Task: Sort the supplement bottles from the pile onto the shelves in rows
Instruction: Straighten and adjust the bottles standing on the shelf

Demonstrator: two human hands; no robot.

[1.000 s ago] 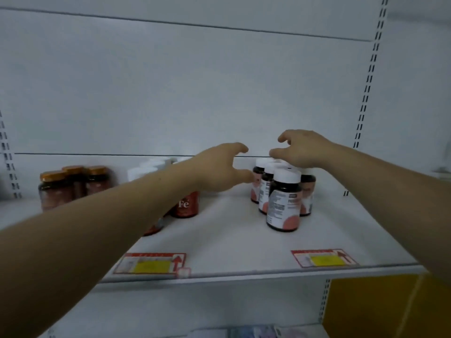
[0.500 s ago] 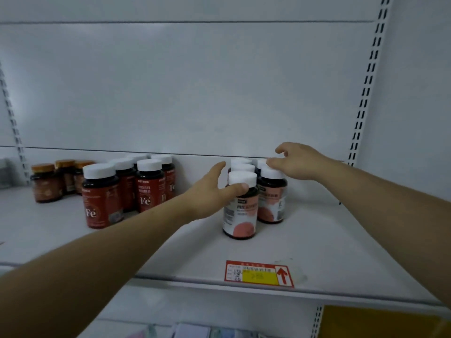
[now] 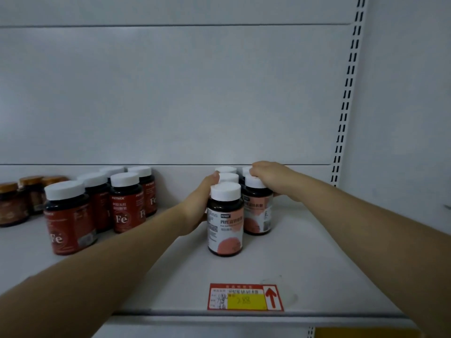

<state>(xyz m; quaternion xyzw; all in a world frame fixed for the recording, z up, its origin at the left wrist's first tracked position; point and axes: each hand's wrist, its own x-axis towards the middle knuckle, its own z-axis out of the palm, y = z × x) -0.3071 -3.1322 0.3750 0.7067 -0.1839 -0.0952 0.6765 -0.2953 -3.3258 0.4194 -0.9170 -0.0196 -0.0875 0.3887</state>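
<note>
Three amber-lidded jars (image 3: 14, 203) are standing far left on the white shelf (image 3: 317, 264), then five red Fe bottles (image 3: 127, 203). The left hand (image 3: 197, 203) is cupping the left side of five pink-label bottles (image 3: 225, 225), its fingers hidden behind them. A price tag (image 3: 245, 297) is lying in front. The right hand (image 3: 271, 179) is curling over the right-side caps.

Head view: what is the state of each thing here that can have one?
Pink-label bottles, upright, capped, two rows.
Red Fe bottles, upright, capped.
Gold-capped jars, upright, capped.
Left hand, pressed against the pink-label rows' left side, fingers hidden.
Right hand, fingers curled over the right row's caps.
</note>
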